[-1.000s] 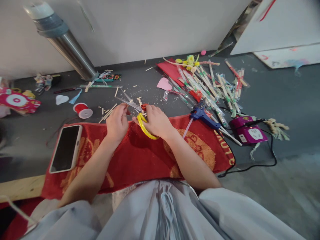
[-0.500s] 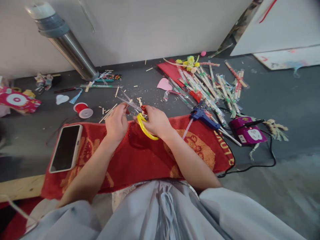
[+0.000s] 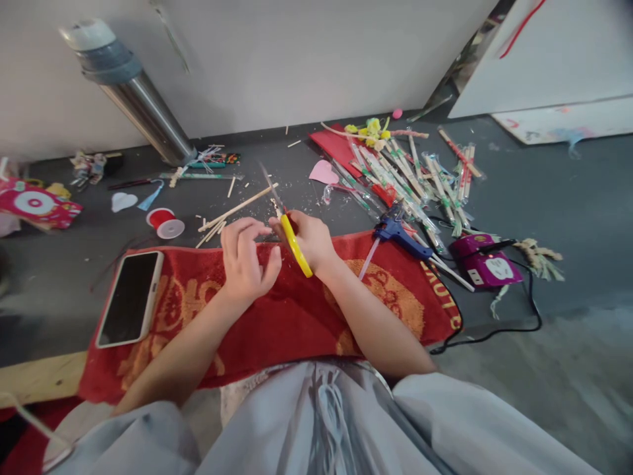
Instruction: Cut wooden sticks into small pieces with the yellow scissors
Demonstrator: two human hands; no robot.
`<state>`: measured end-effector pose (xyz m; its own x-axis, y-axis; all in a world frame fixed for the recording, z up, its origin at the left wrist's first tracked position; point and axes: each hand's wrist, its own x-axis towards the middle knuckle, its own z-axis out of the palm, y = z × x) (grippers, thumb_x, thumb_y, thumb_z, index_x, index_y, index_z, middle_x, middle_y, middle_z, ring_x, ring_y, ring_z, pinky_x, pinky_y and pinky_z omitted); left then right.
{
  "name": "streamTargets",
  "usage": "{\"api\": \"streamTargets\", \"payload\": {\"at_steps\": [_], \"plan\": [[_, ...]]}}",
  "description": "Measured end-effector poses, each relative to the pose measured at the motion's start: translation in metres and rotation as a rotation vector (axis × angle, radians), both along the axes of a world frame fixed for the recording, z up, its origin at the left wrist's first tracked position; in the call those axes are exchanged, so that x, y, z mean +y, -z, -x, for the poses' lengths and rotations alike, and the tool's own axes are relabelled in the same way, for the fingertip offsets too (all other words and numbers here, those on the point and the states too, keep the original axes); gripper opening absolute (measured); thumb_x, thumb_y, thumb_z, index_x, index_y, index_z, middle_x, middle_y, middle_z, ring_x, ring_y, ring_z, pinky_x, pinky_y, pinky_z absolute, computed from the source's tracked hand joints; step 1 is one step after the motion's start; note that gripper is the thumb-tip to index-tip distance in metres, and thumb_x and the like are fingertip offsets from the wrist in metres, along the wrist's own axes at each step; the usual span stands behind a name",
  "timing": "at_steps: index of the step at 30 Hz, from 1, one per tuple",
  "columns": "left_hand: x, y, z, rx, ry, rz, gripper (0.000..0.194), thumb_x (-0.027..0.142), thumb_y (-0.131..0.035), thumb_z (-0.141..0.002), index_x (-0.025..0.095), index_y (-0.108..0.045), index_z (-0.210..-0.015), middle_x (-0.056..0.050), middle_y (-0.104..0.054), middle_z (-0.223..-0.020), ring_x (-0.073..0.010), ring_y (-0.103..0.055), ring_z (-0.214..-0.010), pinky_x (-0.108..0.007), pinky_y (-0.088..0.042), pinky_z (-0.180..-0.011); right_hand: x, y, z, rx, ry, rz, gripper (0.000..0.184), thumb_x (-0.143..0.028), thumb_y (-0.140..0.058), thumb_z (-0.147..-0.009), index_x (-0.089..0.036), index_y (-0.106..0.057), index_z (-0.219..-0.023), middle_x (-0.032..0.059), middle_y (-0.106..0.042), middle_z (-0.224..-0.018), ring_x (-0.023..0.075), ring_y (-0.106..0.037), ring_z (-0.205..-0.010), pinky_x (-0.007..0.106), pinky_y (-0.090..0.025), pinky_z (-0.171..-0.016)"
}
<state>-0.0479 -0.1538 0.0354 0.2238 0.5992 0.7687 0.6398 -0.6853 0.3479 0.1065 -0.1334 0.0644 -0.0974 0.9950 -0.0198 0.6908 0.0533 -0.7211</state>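
Observation:
My right hand is closed round the yellow handles of a pair of scissors. Their blades point away from me, blurred, over the grey floor. My left hand hovers over the far edge of the red towel with its fingers apart and nothing in them. A long thin wooden stick lies on the floor just beyond the left hand. Short stick offcuts and shavings are scattered around it.
A phone lies on the towel's left end. A blue glue gun, a purple power block with a black cable, and a heap of wrapped chopsticks are at right. A red thread spool and a metal pipe are at left.
My left hand has let go of the stick and drawn back over the towel, fingers spreading. The stick now lies on the floor. The scissors have swung so the blades point away.

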Motion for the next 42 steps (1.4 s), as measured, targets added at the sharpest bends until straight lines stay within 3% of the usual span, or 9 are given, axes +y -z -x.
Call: {"api": "streamTargets", "payload": {"at_steps": [3,6,9,13,22,32,39,42], "plan": [[0.002,0.012,-0.005,-0.083,0.064,0.171,0.064,0.061,-0.047,-0.089,0.02,-0.038,-0.138,-0.017,-0.047,-0.134,-0.0312,-0.05,-0.124,-0.051,-0.045,-0.1,-0.003,0.001,0.003,0.157,-0.009,0.002,0.053,-0.066,-0.038,-0.092,-0.019,-0.061,-0.083,0.0032,-0.068,-0.079,0.0162,-0.061,-0.072,0.026,-0.039,-0.065],[0.006,0.029,-0.006,-0.105,0.168,0.333,0.09,0.076,-0.045,-0.082,0.02,-0.023,-0.148,-0.02,-0.032,-0.151,-0.0368,-0.031,-0.142,-0.059,-0.028,-0.116,-0.007,0.004,0.009,0.289,-0.058,0.031,0.055,-0.068,-0.036,-0.092,-0.021,-0.062,-0.083,0.0018,-0.066,-0.077,0.015,-0.06,-0.07,0.025,-0.04,-0.065],[0.007,0.039,-0.009,-0.144,0.244,0.496,0.105,0.081,-0.054,-0.072,0.021,-0.018,-0.15,-0.021,-0.026,-0.154,-0.0389,-0.023,-0.147,-0.06,-0.021,-0.119,-0.009,0.008,0.013,0.313,-0.102,0.044,0.054,-0.067,-0.035,-0.093,-0.021,-0.062,-0.084,0.0016,-0.066,-0.076,0.015,-0.059,-0.069,0.026,-0.041,-0.065],[0.005,0.036,-0.016,-0.187,0.256,0.599,0.116,0.077,-0.069,-0.061,0.023,-0.019,-0.15,-0.019,-0.028,-0.152,-0.0384,-0.024,-0.146,-0.058,-0.022,-0.121,-0.007,0.011,0.015,0.313,-0.117,0.02,0.053,-0.067,-0.037,-0.092,-0.021,-0.061,-0.081,0.0017,-0.065,-0.075,0.0153,-0.059,-0.068,0.026,-0.04,-0.063],[0.013,0.039,-0.017,-0.263,0.216,0.507,0.108,0.078,-0.07,-0.058,0.021,-0.032,-0.141,-0.018,-0.04,-0.138,-0.0367,-0.039,-0.134,-0.059,-0.032,-0.114,-0.004,0.017,0.019,0.42,-0.108,0.016,0.05,-0.068,-0.045,-0.087,-0.021,-0.057,-0.075,0.0013,-0.063,-0.07,0.0163,-0.058,-0.065,0.028,-0.04,-0.061],[0.017,0.034,-0.016,-0.303,0.214,0.545,0.1,0.076,-0.074,-0.055,0.022,-0.041,-0.132,-0.013,-0.048,-0.123,-0.0323,-0.047,-0.122,-0.053,-0.04,-0.108,0.0,0.021,0.022,0.43,-0.093,-0.001,0.052,-0.069,-0.044,-0.087,-0.021,-0.054,-0.071,0.0002,-0.058,-0.066,0.0141,-0.053,-0.061,0.026,-0.037,-0.059],[0.017,0.042,-0.013,-0.273,0.248,0.548,0.108,0.078,-0.069,-0.06,0.022,-0.027,-0.143,-0.017,-0.04,-0.139,-0.0352,-0.04,-0.134,-0.055,-0.03,-0.115,-0.002,0.018,0.02,0.439,-0.091,0.022,0.051,-0.069,-0.039,-0.09,-0.021,-0.054,-0.077,0.0012,-0.062,-0.072,0.0153,-0.057,-0.065,0.027,-0.039,-0.061],[0.013,0.035,-0.011,-0.235,0.243,0.442,0.095,0.078,-0.057,-0.071,0.022,-0.028,-0.143,-0.017,-0.039,-0.141,-0.0346,-0.039,-0.136,-0.054,-0.033,-0.113,-0.002,0.011,0.016,0.372,-0.061,0.046,0.053,-0.07,-0.038,-0.089,-0.021,-0.057,-0.082,0.0029,-0.066,-0.077,0.0178,-0.061,-0.071,0.028,-0.042,-0.065]]}}
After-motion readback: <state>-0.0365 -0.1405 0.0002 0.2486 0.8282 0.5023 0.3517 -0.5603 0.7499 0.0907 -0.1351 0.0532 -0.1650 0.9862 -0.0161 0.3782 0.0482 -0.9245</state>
